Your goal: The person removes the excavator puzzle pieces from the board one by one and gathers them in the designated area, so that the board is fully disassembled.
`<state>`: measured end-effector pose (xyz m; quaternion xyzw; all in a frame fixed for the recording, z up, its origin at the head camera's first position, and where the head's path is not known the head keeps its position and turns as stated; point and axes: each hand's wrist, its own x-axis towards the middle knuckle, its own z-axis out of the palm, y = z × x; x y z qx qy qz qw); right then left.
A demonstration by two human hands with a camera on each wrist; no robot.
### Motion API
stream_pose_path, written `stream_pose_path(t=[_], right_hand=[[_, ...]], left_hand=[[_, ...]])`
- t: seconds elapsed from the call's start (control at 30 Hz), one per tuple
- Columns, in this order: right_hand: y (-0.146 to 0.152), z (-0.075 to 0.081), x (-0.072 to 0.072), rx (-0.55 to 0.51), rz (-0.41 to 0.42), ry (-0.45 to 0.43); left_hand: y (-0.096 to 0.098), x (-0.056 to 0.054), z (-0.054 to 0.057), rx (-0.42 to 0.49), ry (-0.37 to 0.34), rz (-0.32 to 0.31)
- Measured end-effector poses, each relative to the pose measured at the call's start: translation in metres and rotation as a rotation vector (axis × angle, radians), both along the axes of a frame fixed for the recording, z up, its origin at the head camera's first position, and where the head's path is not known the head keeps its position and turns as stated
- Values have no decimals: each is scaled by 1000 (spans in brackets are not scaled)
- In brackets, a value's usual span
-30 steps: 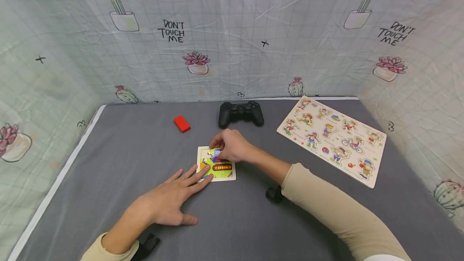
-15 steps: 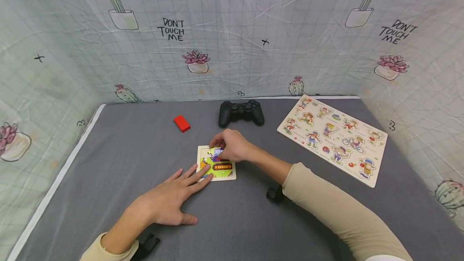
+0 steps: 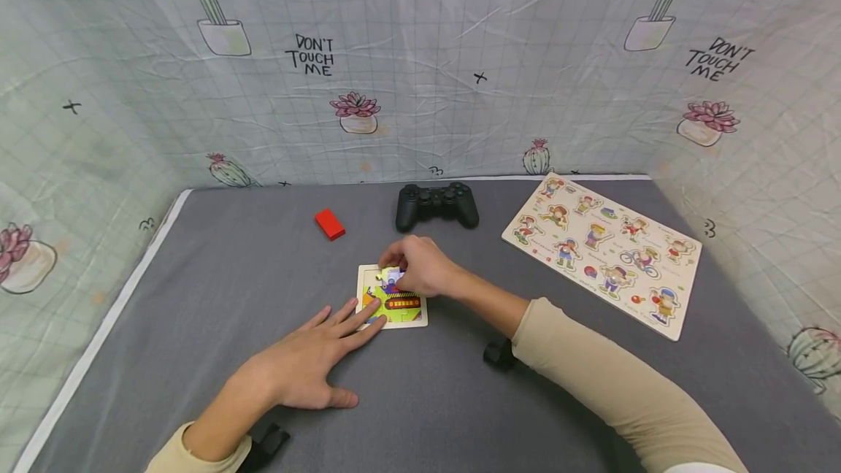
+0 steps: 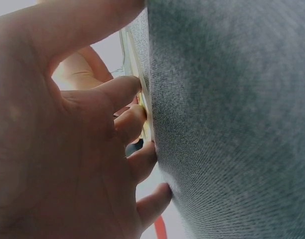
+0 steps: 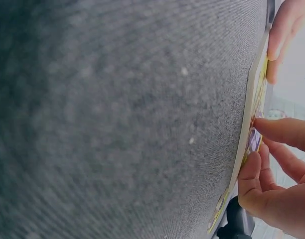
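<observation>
A small square jigsaw puzzle (image 3: 409, 316) in a pale wooden frame lies on the grey cloth, its picture a yellow-green scene with an orange and black vehicle track. Over its upper part, my right hand (image 3: 423, 266) pinches a purple and yellow puzzle piece (image 3: 392, 279) between thumb and fingertips; the right wrist view shows the piece (image 5: 254, 140) right at the board's surface. My left hand (image 3: 309, 360) lies spread with straight fingers, two fingertips resting on the puzzle's lower left part. Part of the puzzle's right side is hidden behind the right hand.
Behind the right hand sits a black game controller (image 3: 436, 205). A red block (image 3: 330, 225) lies to its left. At the right is a large wooden board (image 3: 604, 254) with figures of children. A patterned curtain (image 3: 420, 122) closes off the table's back and sides.
</observation>
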<state>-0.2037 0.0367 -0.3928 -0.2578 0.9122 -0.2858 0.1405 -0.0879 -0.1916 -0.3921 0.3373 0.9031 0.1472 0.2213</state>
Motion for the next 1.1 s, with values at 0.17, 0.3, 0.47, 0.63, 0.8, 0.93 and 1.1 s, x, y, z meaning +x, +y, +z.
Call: stream_pose_path(t=[0.17, 0.3, 0.47, 0.63, 0.8, 0.93, 1.1], right_hand=[[-1, 2, 2, 17, -5, 21], [-2, 3, 3, 34, -6, 34], [-4, 2, 4, 50, -8, 44], [-4, 3, 5, 58, -10, 44], [-3, 4, 4, 57, -2, 45], [-2, 3, 3, 51, -2, 46], [-1, 1, 1, 40, -5, 38]], left_hand=[[0, 0, 0, 0, -2, 0], [0, -1, 0, 0, -3, 2], [0, -1, 1, 0, -8, 2], [0, 0, 2, 1, -8, 3], [0, -1, 2, -2, -11, 7], [0, -1, 2, -3, -10, 9], [0, -1, 1, -4, -5, 4]])
